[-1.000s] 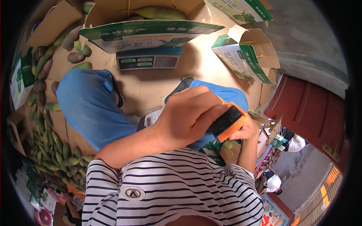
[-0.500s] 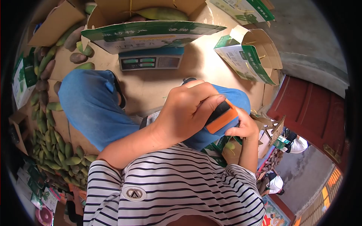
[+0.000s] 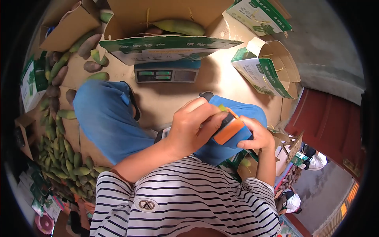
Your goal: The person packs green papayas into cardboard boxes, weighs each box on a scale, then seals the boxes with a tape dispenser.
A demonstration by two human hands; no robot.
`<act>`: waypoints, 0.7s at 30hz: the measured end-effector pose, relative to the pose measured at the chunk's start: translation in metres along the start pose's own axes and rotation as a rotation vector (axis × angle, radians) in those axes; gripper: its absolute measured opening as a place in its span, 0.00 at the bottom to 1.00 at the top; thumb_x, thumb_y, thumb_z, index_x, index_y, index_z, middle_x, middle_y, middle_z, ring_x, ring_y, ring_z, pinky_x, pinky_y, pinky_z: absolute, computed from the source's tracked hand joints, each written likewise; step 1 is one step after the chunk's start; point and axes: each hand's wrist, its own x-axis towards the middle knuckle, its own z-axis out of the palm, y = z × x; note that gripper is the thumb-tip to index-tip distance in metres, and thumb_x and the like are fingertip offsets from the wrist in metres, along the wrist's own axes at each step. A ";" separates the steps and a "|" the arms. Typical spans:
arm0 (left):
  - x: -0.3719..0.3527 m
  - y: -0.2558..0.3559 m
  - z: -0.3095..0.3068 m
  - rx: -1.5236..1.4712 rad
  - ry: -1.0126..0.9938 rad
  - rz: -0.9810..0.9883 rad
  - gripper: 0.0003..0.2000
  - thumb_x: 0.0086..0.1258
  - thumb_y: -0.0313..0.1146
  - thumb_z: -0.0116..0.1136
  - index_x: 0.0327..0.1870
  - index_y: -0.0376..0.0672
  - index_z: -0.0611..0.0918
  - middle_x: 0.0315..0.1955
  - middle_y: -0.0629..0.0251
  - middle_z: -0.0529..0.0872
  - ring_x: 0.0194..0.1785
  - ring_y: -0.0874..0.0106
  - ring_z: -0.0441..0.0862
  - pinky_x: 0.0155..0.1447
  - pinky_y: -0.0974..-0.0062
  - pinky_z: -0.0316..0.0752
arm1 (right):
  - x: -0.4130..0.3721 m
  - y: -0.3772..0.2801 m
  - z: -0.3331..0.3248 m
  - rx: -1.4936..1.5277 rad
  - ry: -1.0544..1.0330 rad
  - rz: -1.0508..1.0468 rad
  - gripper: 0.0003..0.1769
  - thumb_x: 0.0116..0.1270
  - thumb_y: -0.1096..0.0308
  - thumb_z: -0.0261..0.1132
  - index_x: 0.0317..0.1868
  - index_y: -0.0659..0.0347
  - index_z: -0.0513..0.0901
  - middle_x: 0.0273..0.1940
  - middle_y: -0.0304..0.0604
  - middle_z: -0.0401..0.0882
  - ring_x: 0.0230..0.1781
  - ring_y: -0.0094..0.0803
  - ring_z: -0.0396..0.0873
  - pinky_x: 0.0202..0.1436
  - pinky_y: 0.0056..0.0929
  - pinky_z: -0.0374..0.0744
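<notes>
Tape dispenser, orange and black: held over the blue-clad knees, long axis slanting up to the right. Left hand wrapped round its near end; right hand closed on the far side. Beyond the knees: scale bearing a carton. Mangoes heaped at left.

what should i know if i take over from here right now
The left hand is wrapped around the orange and black tool, held over the lap.
The right hand grips the tool's other end.
Done: the carton holding green fruit sits on the scale, flaps open.
Left: the second carton lies open on the right, and the loose fruit pile on the left is not boxed.
</notes>
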 end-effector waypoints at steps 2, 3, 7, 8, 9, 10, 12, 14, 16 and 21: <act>0.003 -0.003 -0.002 0.097 0.067 0.061 0.04 0.57 0.23 0.67 0.32 0.40 0.84 0.24 0.62 0.81 0.24 0.66 0.75 0.29 0.72 0.71 | 0.015 -0.005 0.007 0.048 -0.007 0.003 0.27 0.52 0.63 0.75 0.51 0.64 0.77 0.37 0.39 0.77 0.38 0.30 0.73 0.45 0.29 0.72; 0.005 -0.006 -0.006 0.141 0.089 0.075 0.04 0.56 0.23 0.67 0.32 0.40 0.84 0.24 0.63 0.81 0.25 0.67 0.76 0.29 0.72 0.71 | 0.023 -0.008 0.011 0.084 -0.007 0.004 0.28 0.52 0.63 0.75 0.51 0.64 0.77 0.38 0.40 0.78 0.39 0.31 0.74 0.47 0.30 0.73; 0.004 -0.004 -0.025 0.244 0.160 0.068 0.03 0.58 0.23 0.66 0.31 0.39 0.84 0.25 0.63 0.82 0.26 0.67 0.77 0.31 0.72 0.73 | 0.043 -0.014 0.014 0.011 -0.049 -0.024 0.30 0.51 0.62 0.77 0.53 0.63 0.77 0.42 0.43 0.81 0.42 0.36 0.77 0.50 0.32 0.74; 0.002 -0.004 -0.029 0.237 0.183 0.046 0.03 0.58 0.23 0.66 0.31 0.39 0.84 0.25 0.63 0.82 0.26 0.67 0.77 0.31 0.72 0.73 | 0.046 -0.016 0.015 -0.042 -0.051 -0.049 0.30 0.51 0.61 0.77 0.53 0.63 0.76 0.42 0.43 0.81 0.41 0.37 0.78 0.49 0.33 0.75; 0.000 -0.002 -0.033 0.265 0.196 0.089 0.02 0.60 0.23 0.65 0.32 0.38 0.84 0.25 0.62 0.82 0.27 0.66 0.78 0.32 0.72 0.73 | 0.050 -0.022 0.015 -0.079 -0.055 -0.002 0.31 0.51 0.59 0.77 0.52 0.64 0.76 0.42 0.44 0.81 0.42 0.36 0.78 0.50 0.32 0.74; -0.002 -0.003 -0.037 0.264 0.207 0.078 0.03 0.60 0.23 0.65 0.33 0.38 0.83 0.26 0.62 0.82 0.28 0.66 0.79 0.32 0.71 0.73 | 0.053 -0.030 0.015 -0.116 -0.061 0.045 0.31 0.50 0.57 0.77 0.51 0.64 0.76 0.42 0.44 0.81 0.42 0.35 0.78 0.50 0.31 0.74; -0.009 -0.007 -0.043 0.259 0.228 0.053 0.03 0.61 0.23 0.64 0.34 0.37 0.82 0.27 0.61 0.83 0.29 0.64 0.79 0.33 0.71 0.74 | 0.059 -0.033 0.016 -0.242 -0.052 0.076 0.32 0.49 0.54 0.77 0.48 0.65 0.76 0.39 0.45 0.80 0.41 0.36 0.79 0.48 0.31 0.74; -0.014 -0.015 -0.051 0.315 0.211 0.081 0.04 0.61 0.22 0.64 0.36 0.37 0.82 0.28 0.60 0.84 0.30 0.63 0.80 0.34 0.70 0.74 | 0.063 -0.031 0.014 -0.417 -0.024 0.044 0.31 0.51 0.51 0.76 0.45 0.65 0.75 0.35 0.48 0.79 0.36 0.39 0.78 0.43 0.33 0.74; -0.016 -0.023 -0.060 0.381 0.197 0.116 0.05 0.62 0.22 0.63 0.37 0.37 0.82 0.29 0.59 0.84 0.30 0.62 0.81 0.34 0.70 0.74 | 0.070 -0.038 0.018 -0.466 0.038 0.002 0.31 0.52 0.48 0.75 0.42 0.65 0.74 0.29 0.50 0.76 0.30 0.42 0.76 0.37 0.35 0.73; -0.019 -0.041 -0.081 0.414 0.263 0.131 0.05 0.62 0.22 0.63 0.37 0.37 0.82 0.31 0.59 0.85 0.31 0.61 0.81 0.36 0.70 0.75 | 0.089 -0.060 0.023 -0.578 0.071 -0.047 0.32 0.54 0.46 0.73 0.42 0.65 0.72 0.28 0.54 0.76 0.29 0.51 0.76 0.35 0.40 0.74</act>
